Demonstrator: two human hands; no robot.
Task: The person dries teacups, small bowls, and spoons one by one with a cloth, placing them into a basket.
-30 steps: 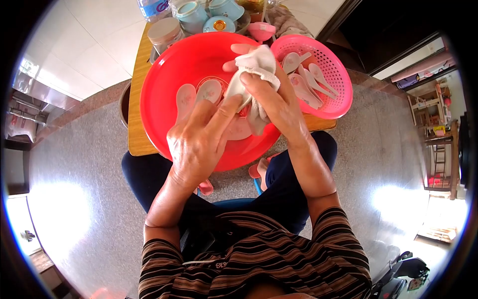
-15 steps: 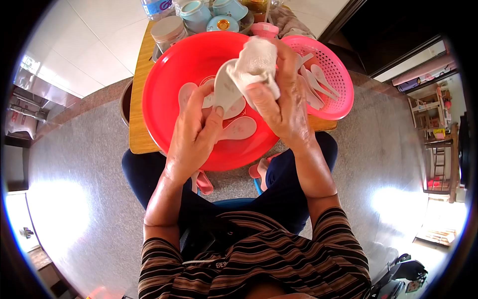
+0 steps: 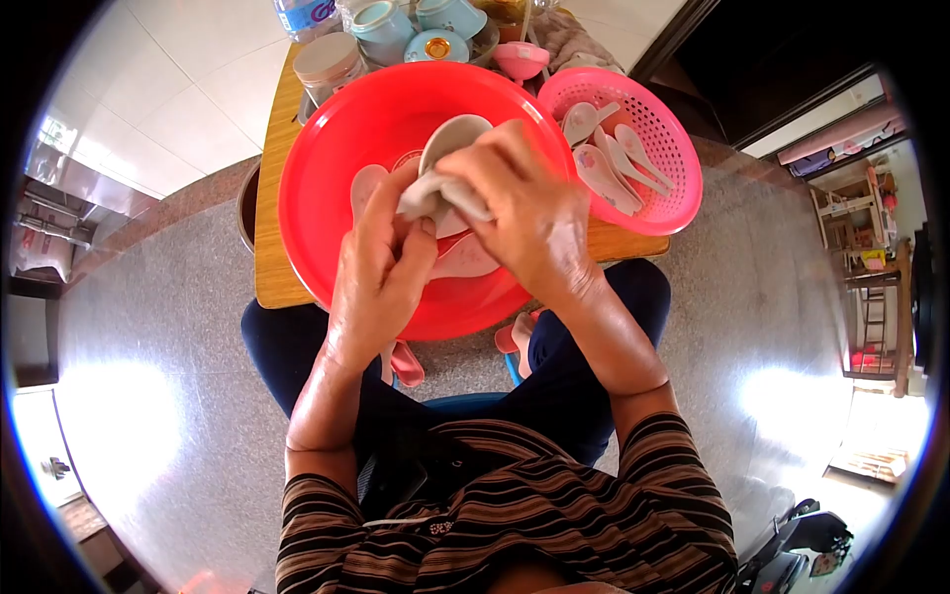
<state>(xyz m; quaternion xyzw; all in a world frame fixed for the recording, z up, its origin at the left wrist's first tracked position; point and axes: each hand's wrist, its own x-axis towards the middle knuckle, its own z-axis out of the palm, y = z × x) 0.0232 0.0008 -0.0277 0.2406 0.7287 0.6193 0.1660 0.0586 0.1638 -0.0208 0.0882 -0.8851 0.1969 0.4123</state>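
A white spoon [image 3: 453,139] is held above the red basin [image 3: 327,129], its bowl pointing away from me. My left hand [image 3: 381,267] pinches the spoon's handle end. Closed around a white cloth [image 3: 445,196], my right hand [image 3: 529,213] presses it against the spoon near the handle. Inside the basin lie more white spoons, one at the left [image 3: 368,188] and one below the hands [image 3: 467,259], partly covered by my fingers. To the right, a pink perforated basket [image 3: 683,168] holds several white spoons [image 3: 606,180].
Basin and basket rest on a wooden table [image 3: 272,228]. Behind the basin are a clear jar [image 3: 329,67], light blue cups [image 3: 384,32], a blue lid with a gold knob [image 3: 436,48], a small pink bowl [image 3: 521,61] and a plastic bottle [image 3: 305,18]. My knees are under the near edge.
The cloth has moved from the spoon's bowl down to its handle, and my right hand has come toward my left and turned over, knuckles up.
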